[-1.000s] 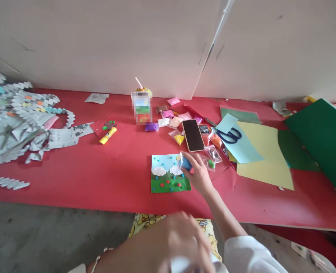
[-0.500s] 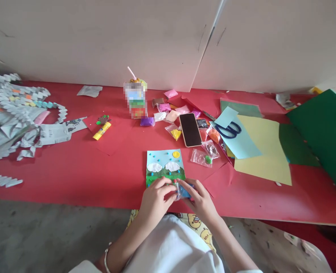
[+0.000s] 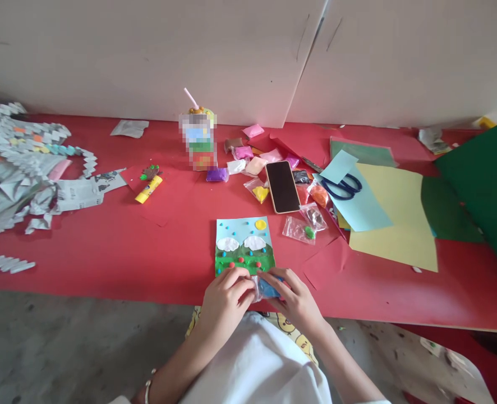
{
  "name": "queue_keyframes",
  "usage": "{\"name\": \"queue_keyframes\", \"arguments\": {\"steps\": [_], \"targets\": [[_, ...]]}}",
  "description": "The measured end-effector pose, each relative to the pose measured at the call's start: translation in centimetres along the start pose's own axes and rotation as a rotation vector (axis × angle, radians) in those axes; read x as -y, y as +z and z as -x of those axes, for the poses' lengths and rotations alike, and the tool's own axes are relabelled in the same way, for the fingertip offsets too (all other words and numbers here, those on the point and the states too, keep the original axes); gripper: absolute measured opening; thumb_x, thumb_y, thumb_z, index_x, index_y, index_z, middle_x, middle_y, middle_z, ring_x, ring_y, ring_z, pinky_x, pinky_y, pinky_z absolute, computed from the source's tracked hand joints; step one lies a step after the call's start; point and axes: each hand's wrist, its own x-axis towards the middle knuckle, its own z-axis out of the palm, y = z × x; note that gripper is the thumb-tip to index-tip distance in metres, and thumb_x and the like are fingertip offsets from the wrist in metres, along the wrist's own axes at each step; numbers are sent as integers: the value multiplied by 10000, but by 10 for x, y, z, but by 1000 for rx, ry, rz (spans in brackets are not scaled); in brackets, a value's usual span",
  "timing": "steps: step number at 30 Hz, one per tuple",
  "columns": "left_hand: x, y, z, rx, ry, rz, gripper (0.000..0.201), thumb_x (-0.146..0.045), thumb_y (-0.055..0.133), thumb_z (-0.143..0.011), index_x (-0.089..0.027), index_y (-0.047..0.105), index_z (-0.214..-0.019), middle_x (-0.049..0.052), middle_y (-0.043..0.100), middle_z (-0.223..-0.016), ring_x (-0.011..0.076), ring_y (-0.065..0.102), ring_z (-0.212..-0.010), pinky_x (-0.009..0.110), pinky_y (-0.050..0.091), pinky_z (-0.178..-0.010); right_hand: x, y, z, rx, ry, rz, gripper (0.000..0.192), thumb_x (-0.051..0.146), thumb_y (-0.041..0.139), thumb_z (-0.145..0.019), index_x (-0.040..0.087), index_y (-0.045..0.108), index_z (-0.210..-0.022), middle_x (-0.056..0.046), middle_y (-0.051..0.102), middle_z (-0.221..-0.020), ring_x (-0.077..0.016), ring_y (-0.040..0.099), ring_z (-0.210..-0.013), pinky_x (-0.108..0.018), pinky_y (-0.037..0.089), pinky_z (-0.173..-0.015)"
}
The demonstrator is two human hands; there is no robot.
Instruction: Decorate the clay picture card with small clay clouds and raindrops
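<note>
Both hands, left hand (image 3: 225,296) and right hand (image 3: 295,300), pinch a small clear bag of blue clay (image 3: 265,288) at the near edge of a clay landscape picture (image 3: 243,244) on a red table (image 3: 105,247), a phone (image 3: 282,187) beyond

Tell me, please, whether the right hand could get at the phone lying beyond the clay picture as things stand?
Probably yes. The phone lies face up on the red table, with open space between it and the right hand. That hand, though, pinches a small bag of blue clay together with the left hand.

Craft corner: coloured paper (image 3: 394,224) (scissors (image 3: 343,187) too).
</note>
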Motion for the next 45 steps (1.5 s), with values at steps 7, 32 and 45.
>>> {"name": "queue_keyframes", "arguments": {"steps": [7,32,45], "targets": [[17,-7,-3,-167,-19,50,157,-158,552,-884,-239,648,-978,37,655,-954,153,659,-906,292,558,-815,-7,-5,-1,-40,97,32,468,231,495,-943,285,424,-1403,-82,610,-1048,-199,636,-912,-320,581,-761],[98,-22,-91,-217,-31,-57,236,-225,549,-875,-206,581,-1108,109,600,-1254,243,524,-1216,419,403,-1062,-17,7,-2,-147,154,66,432,232,506,-936,257,464,-1365,-95,591,-1055,-206,628,-927,-318,574,-763],[187,-10,-187,-214,-154,-441,276,-285,471,-905,-183,553,-1148,92,469,-1468,351,396,-1303,500,345,-1043,-39,22,10,-224,375,92,400,316,519,-936,272,498,-1333,-87,609,-1111,-224,639,-990,-362,578,-825]]}}
